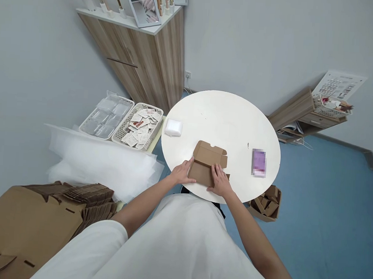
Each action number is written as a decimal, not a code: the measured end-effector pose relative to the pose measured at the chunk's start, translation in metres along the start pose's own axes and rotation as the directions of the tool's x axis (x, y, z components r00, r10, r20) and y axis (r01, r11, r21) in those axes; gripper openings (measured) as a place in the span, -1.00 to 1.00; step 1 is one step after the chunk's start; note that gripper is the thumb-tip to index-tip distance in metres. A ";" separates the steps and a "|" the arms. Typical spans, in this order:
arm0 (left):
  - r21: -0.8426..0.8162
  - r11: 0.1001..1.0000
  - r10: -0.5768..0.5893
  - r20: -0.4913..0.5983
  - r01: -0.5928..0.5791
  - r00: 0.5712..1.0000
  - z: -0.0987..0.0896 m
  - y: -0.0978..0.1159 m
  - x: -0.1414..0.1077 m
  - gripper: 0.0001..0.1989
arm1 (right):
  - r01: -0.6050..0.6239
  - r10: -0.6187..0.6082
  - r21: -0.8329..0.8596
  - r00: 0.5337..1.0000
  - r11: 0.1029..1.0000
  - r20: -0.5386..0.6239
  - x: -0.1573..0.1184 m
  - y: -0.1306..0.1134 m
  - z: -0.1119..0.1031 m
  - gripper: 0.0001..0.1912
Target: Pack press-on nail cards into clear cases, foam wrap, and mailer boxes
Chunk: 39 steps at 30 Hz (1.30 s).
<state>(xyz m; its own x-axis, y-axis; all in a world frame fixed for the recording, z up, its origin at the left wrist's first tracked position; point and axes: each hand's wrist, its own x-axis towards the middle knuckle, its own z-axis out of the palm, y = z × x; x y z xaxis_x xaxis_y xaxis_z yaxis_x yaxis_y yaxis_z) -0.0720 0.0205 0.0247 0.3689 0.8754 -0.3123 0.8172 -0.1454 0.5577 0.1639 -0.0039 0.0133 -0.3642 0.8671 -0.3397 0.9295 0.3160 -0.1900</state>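
A brown cardboard box [202,173] lies near the front edge of the round white table [219,112], its lid [210,154] folded back away from me. My left hand [182,172] touches the box's left side, thumb along the front and fingers at the side. At the right end, my right hand [220,180] has its fingers over the box and its thumb near the front edge. A small white packet [173,127] sits at the table's left. Toward the right lies a purple item [258,163], blurred by pixels.
Left of the table are a basket of cards [139,126], a basket of clear bags [106,115], white sheets [103,155] and stacked flat cardboard [36,218]. A carton of boxes [266,203] stands on the floor at the right. A wooden cabinet [140,61] stands behind.
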 end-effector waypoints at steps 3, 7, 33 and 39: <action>0.081 0.997 0.007 0.113 -0.016 0.994 -0.009 0.004 0.005 0.21 | 0.012 -0.012 0.001 1.000 1.000 0.004 0.001 0.000 -0.001 0.19; 0.104 0.994 -0.032 0.139 0.018 0.990 -0.012 0.009 0.016 0.23 | 0.020 -0.020 0.000 1.000 1.000 0.016 0.002 -0.002 -0.005 0.18; 0.031 0.999 -0.021 0.143 0.017 0.990 0.007 0.025 0.021 0.25 | -0.462 0.590 0.719 0.802 0.519 0.090 -0.019 0.013 -0.007 -0.58; -0.005 1.000 -0.022 0.177 0.023 0.984 0.013 0.034 0.020 0.23 | -0.604 0.619 0.434 0.775 0.668 0.125 -0.021 0.024 -0.014 -0.79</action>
<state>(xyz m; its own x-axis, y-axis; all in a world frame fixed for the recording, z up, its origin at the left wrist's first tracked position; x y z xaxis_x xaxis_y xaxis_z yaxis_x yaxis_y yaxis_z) -0.0310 0.0269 0.0272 0.4236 0.7828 -0.4559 0.8232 -0.1226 0.5543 0.1945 -0.0094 0.0293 0.2864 0.8194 -0.4965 0.8163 -0.4800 -0.3214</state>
